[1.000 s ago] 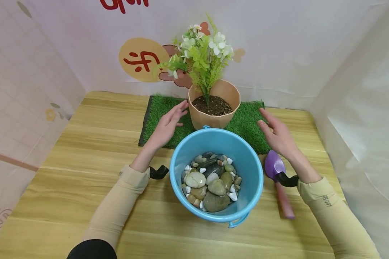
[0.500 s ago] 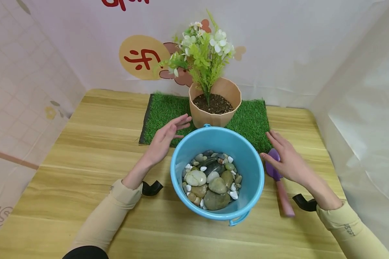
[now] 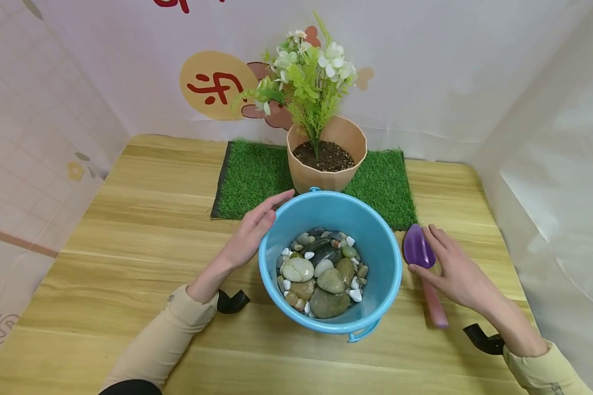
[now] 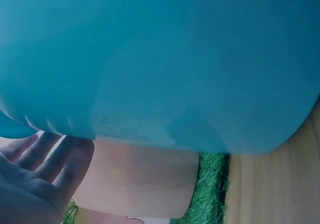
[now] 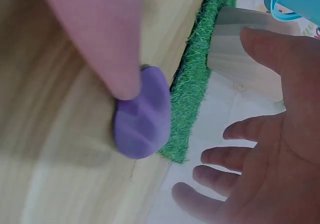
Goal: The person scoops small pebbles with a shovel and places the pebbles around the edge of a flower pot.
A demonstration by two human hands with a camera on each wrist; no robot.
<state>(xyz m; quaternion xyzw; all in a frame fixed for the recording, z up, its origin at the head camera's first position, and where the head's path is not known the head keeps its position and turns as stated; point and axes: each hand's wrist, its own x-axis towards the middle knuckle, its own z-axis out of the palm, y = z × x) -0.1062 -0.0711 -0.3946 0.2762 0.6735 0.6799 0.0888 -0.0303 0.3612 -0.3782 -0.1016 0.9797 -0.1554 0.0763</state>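
Note:
A blue bucket [image 3: 330,323] stands mid-table, holding several river stones [image 3: 329,303] and small white pebbles. My left hand [image 3: 249,233] is at its upper left side with fingers extended; in the left wrist view the fingertips [image 4: 80,149] meet or nearly meet the bucket wall. On the right lies a trowel [image 3: 432,302] with a purple blade and pink handle. Over it hovers my right hand [image 3: 462,274], fingers spread and holding nothing; the right wrist view shows a gap between these fingers and the purple blade [image 5: 145,119].
Behind the bucket, a peach flowerpot [image 3: 321,180] with soil and white artificial flowers [image 3: 316,77] stands on a green turf mat [image 3: 249,175]. A printed cloth [image 3: 425,71] hangs at the back, with another sheet [image 3: 558,181] along the right side of the wooden table [image 3: 143,219].
My right hand has come down and toward me, from beside the turf mat to over the trowel. The left hand has shifted back from the flowerpot to the bucket's side.

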